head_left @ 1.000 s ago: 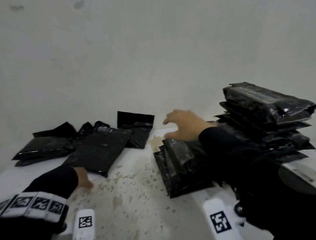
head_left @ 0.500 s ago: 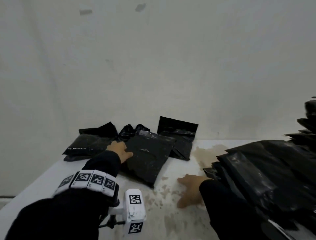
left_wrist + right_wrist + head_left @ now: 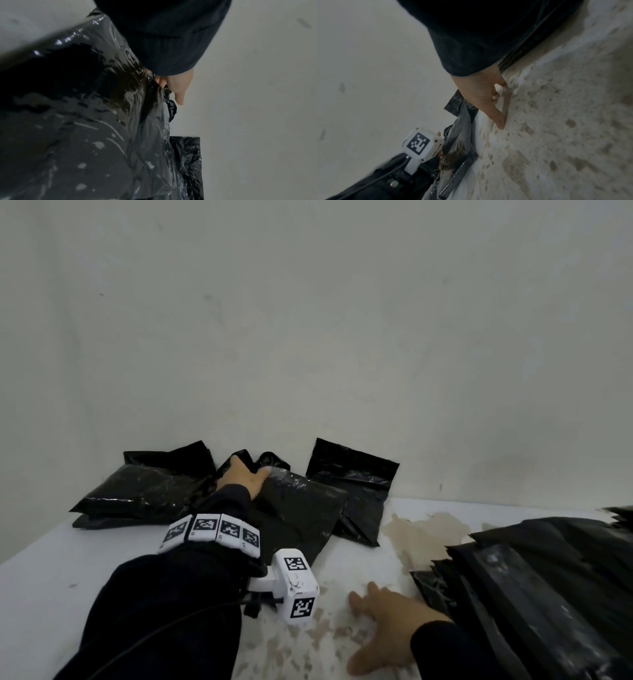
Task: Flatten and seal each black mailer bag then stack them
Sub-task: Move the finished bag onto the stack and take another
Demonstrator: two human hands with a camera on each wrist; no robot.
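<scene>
Stained white table (image 3: 359, 642) carrying black mailer bags (image 3: 137, 494), right hand (image 3: 383, 631).

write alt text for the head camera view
A person's left hand grips the far end of a black mailer bag among others by a wall, while the right hand rests flat on the stained white table beside a stack of bags.

Table (image 3: 51, 594): white top, worn and mottled; brownish speckles across near-centre area, seen close in right wrist view (image 3: 556, 121). Stain (image 3: 421, 532): larger tan patch on table, toward back and right of centre, irregular edge. Wall (image 3: 308, 320): plain pale grey-white, rising directly behind table's far edge; few faint dark marks and smudges. Wall also fills the background in left wrist view (image 3: 257, 94). Small dark fleck on table near its left edge.
</scene>
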